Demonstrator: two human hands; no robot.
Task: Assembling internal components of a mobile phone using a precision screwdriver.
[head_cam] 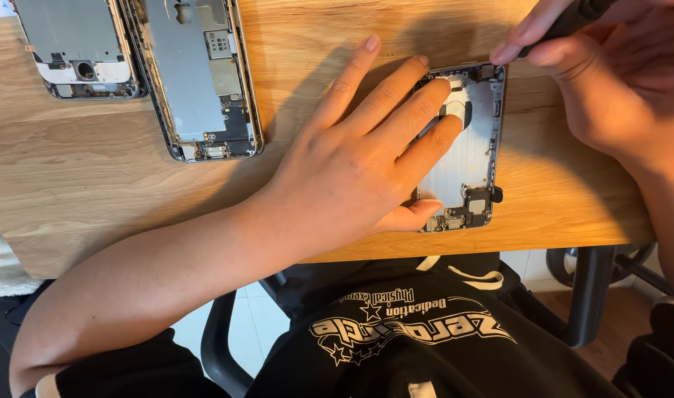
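Fingers of the left hand (352, 173) lie spread flat on a silver opened phone shell (469, 158), pinning it near the 5 o'clock edge of the pale wooden desk (94, 191). The right hand (609, 81), at 1 o'clock, has its grip closed around a slim black tool (565, 22) above the shell's top corner. Two more stripped grey phone housings (197, 74) lie at 11 o'clock

A wooden table (94, 184) bears three opened phone housings (469, 147) (201, 74) (79, 48).

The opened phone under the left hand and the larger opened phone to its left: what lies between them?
Only bare wooden table, crossed by the left hand, in the head view.
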